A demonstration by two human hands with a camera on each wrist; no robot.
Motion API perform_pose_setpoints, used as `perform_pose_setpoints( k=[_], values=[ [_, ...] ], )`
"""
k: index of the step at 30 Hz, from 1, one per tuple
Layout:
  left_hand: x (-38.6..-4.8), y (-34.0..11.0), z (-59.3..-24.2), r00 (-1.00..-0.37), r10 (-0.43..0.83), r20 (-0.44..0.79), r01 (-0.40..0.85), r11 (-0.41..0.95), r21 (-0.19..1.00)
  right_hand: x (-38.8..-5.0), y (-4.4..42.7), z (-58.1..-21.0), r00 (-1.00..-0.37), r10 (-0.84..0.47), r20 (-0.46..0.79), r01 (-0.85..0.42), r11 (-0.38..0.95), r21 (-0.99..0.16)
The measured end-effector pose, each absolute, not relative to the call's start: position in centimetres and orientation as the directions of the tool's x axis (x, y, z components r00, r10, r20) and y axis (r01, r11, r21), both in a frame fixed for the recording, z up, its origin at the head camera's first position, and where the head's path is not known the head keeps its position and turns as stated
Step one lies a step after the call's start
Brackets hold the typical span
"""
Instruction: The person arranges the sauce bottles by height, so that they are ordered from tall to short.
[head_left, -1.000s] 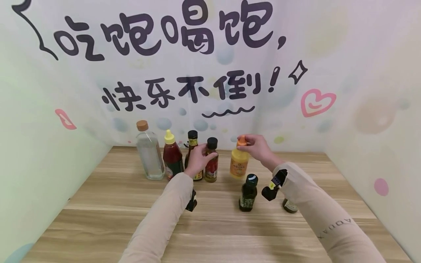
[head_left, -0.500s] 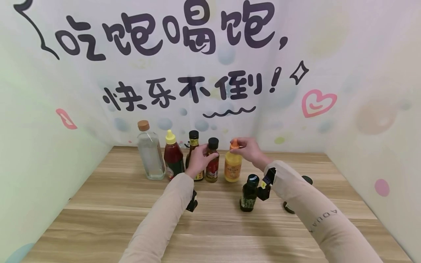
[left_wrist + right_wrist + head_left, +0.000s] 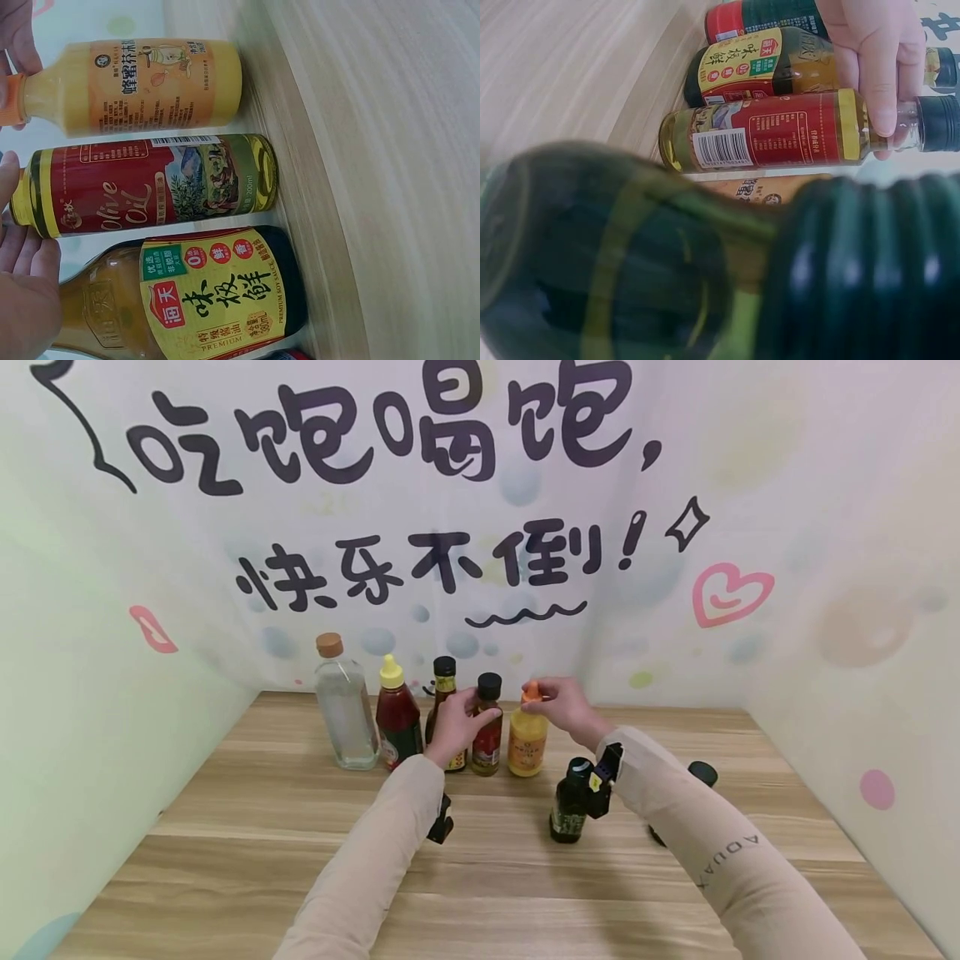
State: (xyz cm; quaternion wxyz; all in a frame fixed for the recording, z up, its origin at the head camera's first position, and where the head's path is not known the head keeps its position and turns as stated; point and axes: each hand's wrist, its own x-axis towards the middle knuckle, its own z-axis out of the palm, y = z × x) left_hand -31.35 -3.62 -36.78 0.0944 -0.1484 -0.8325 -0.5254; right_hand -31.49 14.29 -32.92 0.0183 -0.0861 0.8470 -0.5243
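My left hand grips the neck of the olive oil bottle, which stands upright at the right of the soy sauce bottle. With thumb and fingers my right hand pinches the orange cap of the yellow sauce bottle. That bottle stands on the table just right of the olive oil, a narrow gap between them. In the left wrist view the yellow bottle and the olive oil lie side by side in the picture. A dark green bottle fills the front of the right wrist view and hides much behind it.
Left of the hands stand a red sauce bottle with a yellow tip and a clear bottle with a brown cap. A short dark bottle stands nearer on the wooden table. Another black-capped bottle is partly behind the right forearm.
My right hand has moved left and slightly down with the yellow sauce bottle, which now stands nearer the olive oil. My left hand has kept its grip in place.
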Motion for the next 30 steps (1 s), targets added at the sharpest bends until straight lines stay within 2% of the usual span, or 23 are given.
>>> perform_pose_setpoints(
  k=[17,30],
  values=[
    [-31.33,-3.56,-36.67,-0.937,0.143,0.320,0.350,0.406,0.844,-31.68,14.53,-33.66,-0.988,-0.150,0.044,-0.108,0.450,-0.886],
    [-31.14,-3.64,-36.45,-0.937,0.161,0.311,0.350,0.407,0.844,-31.63,14.92,-33.71,-0.977,-0.208,0.046,-0.133,0.430,-0.893]
  ],
)
